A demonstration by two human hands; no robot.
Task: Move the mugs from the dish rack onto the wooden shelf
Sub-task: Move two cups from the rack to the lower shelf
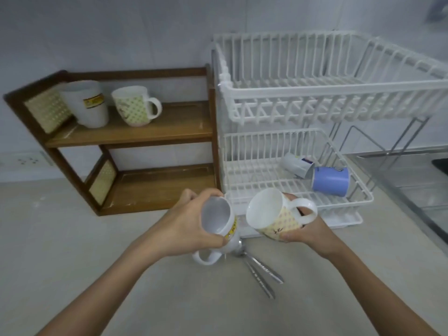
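My left hand [186, 221] grips a white mug with a yellow label [217, 218], its mouth facing me and its handle hanging down. My right hand [305, 229] holds a cream patterned mug [271, 215], handle to the right. Both mugs are held above the counter, just in front of the white dish rack [291, 139]. On the rack's lower tier lie a blue mug [331, 180] and a grey-white mug [297, 165], both on their sides. The wooden shelf [150, 127] stands to the left; its top board carries a white labelled mug [84, 103] and a green patterned mug [134, 109].
Metal cutlery [259, 272] lies on the beige counter below my hands. The shelf's lower board [160, 185] holds nothing. A steel sink [417, 180] sits at the right. A wall socket [26, 161] is at the far left.
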